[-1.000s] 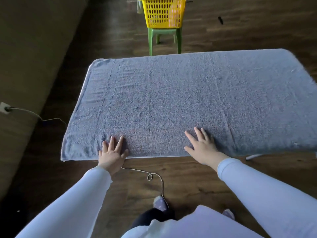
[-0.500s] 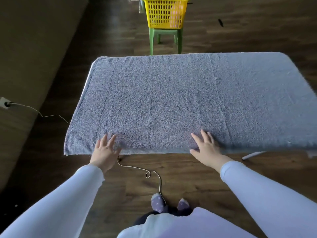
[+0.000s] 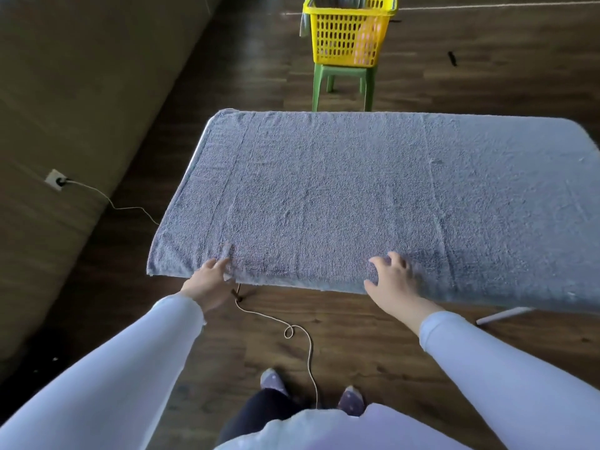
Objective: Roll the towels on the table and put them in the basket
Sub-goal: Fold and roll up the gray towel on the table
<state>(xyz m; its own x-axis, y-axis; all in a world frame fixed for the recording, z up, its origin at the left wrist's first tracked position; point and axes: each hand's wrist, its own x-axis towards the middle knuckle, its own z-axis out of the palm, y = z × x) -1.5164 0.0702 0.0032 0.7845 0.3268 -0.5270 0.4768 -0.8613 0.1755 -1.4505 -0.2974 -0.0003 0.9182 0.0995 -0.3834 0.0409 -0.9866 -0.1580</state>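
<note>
**Both hands at the near hem, towel flat and unrolled**

The grey towel [image 3: 341,196] lies spread over the table [image 3: 505,315], covering the top from the far edge to the near edge. It droops a little over the near edge and the left edge, so all I see of the table is a pale strut under the near right corner.

My left hand [image 3: 209,279] is at the near edge close to the left corner. Its fingertips [image 3: 223,264] touch the hem, where a small pucker of cloth stands up. I cannot tell whether my thumb is tucked under for a pinch.

My right hand [image 3: 391,277] is further along the same edge, toward the middle. Its fingers are arched and a little apart on top of the cloth, with the thumb against the hanging lip. It is blurred, so I cannot tell whether it clamps the hem or only rests there.

The towel is looped terry, thick and matte, with flat woven bands running across it near the left edge. I judge it soft and limp with a fair bit of weight, grippy rather than slick, and not at all fragile. It will sag wherever I don't support it. The hem is the firmest line to take hold of. I would keep my hands well apart so the first turn stays straight and tight, because a slack start would give a loose roll.

The basket [image 3: 344,40] is stiff yellow plastic lattice. It sits on a green stool [image 3: 344,73] beyond the far edge, well apart from the towel.
</note>
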